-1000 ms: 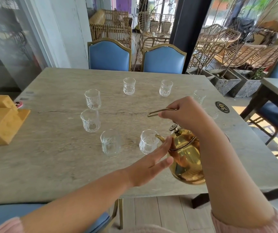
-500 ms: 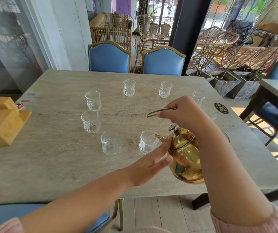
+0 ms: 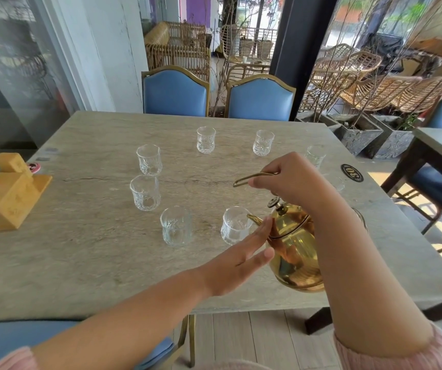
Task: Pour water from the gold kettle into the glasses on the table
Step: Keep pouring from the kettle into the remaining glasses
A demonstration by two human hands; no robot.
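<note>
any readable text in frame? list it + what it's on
"30": black round disc on the table, right side; the smaller lettering around it is too small to read.
Red round disc by the wooden box: print too blurred to read.
Nothing else legible.

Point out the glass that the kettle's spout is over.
It is the glass nearest the gold kettle, just left of it in the near row. The spout tip reaches its rim; every other glass stands clear of the kettle.
</note>
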